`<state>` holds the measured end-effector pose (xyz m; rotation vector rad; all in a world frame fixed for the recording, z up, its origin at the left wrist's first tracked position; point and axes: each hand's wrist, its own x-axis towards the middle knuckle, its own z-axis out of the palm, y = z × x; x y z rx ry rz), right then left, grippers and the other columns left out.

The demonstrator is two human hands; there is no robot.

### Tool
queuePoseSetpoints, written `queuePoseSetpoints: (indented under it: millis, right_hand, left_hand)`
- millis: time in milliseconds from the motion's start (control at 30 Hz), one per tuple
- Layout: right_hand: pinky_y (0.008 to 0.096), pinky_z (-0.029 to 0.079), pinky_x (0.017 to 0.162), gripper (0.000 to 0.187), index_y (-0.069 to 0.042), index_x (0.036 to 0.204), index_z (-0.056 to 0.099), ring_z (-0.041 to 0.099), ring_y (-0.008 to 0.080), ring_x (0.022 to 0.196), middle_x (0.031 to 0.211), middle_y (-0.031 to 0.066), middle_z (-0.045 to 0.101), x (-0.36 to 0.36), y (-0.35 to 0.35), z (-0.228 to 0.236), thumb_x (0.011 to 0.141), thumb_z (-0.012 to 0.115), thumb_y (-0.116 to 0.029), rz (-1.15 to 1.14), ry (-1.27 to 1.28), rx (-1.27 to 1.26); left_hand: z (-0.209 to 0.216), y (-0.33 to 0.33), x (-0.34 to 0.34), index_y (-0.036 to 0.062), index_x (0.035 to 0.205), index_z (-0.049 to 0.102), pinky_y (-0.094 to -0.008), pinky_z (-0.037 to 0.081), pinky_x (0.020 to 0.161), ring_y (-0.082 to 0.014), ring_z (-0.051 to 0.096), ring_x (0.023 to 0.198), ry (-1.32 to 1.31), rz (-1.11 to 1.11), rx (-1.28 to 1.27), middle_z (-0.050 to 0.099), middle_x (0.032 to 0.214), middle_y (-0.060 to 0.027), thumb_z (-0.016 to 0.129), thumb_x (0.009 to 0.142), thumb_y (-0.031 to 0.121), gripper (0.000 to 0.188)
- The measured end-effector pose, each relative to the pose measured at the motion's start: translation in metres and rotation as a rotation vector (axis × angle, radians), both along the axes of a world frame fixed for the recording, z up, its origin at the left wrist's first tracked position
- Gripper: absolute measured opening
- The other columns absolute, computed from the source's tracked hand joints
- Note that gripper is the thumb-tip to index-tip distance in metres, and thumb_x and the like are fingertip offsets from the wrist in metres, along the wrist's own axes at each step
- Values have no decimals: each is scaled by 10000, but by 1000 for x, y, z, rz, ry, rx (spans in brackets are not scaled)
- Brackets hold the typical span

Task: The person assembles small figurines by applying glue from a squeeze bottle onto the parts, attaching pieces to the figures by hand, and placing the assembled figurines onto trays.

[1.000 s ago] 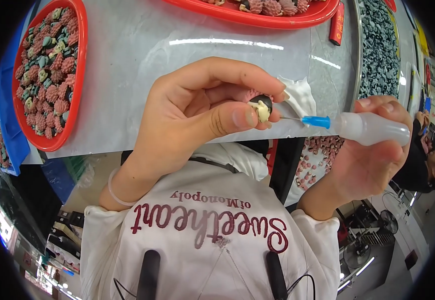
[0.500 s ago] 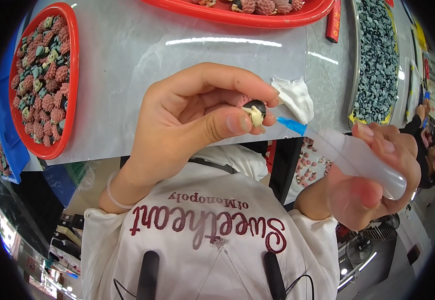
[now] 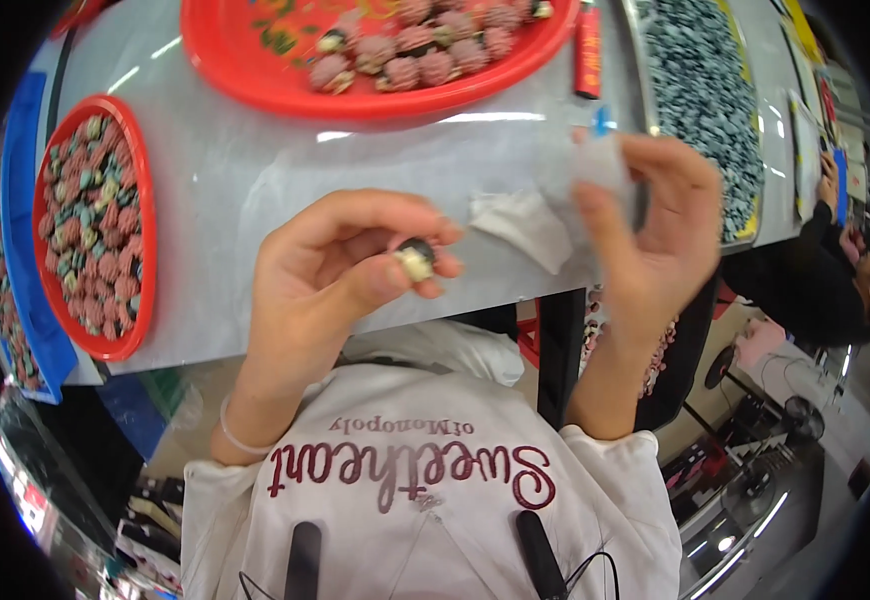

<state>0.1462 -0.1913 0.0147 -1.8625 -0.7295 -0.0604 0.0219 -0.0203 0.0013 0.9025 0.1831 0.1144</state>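
Observation:
My left hand point(image 3: 320, 290) pinches a small painted figurine point(image 3: 416, 262) between thumb and fingers; it has a dark cap, a cream front and some pink behind. Over the table to the right, my right hand point(image 3: 665, 215) is closed round a translucent squeeze bottle point(image 3: 601, 165), which stands roughly upright with its blue nozzle point(image 3: 602, 122) at the top. The bottle and the fingers on it are slightly blurred. Between my two hands a crumpled white cloth point(image 3: 525, 225) lies on the table point(image 3: 225, 200).
A large red tray point(image 3: 355, 106) at the far side holds several pink figurines. A fuller red oval tray point(image 3: 149, 240) sits left, beside a blue bin point(image 3: 27, 240). A red stick point(image 3: 587, 55) lies near a tray of dark grey-green pieces point(image 3: 700, 100). Another person's arm point(image 3: 805, 225) is at right.
My right hand has moved up and away from the figurine, and the bottle has turned from pointing left to nozzle up. My left hand still holds the figurine. The view has shifted.

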Motion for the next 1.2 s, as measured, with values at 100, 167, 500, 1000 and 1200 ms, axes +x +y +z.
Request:
queuePoseSetpoints:
  millis: [100,167,500,1000,1200]
  right_hand:
    - [271,406,780,374,12,991,462,555,192,866,954,111,572,-1,8,-4,661,635,46,53,-80,-155]
    - [267,412,762,385,11,994,479,551,171,851,957,93,574,1,4,-3,647,640,45,89,-80,-191]
    - [204,413,706,172,20,914,583,520,91,766,871,40,573,83,-43,14,744,560,20,-23,7,-396]
    - [232,453,559,161,34,920,520,541,148,639,843,153,544,27,-49,47,773,550,-25,-90,138,172]
    - [204,444,448,197,-8,855,507,509,144,603,883,152,466,-32,-4,32,743,632,-110,454,450,291]
  left_hand:
    - [0,-2,0,-61,985,501,-278,489,677,-213,585,817,13,12,37,553,955,-168,582,793,122,277]
    - [-1,-3,1,-54,981,505,-275,490,663,-215,585,806,0,19,41,548,945,-163,592,788,143,289]
    - [1,-4,4,-17,964,505,-235,467,631,-182,567,783,43,5,99,526,936,-139,591,790,176,274]
    - [0,-1,-2,-27,961,510,-251,480,654,-184,575,797,-31,-14,35,534,947,-146,589,784,162,270]
    - [0,-4,-1,-12,928,516,-236,478,616,-190,584,757,-35,31,14,527,911,-141,625,761,246,326]
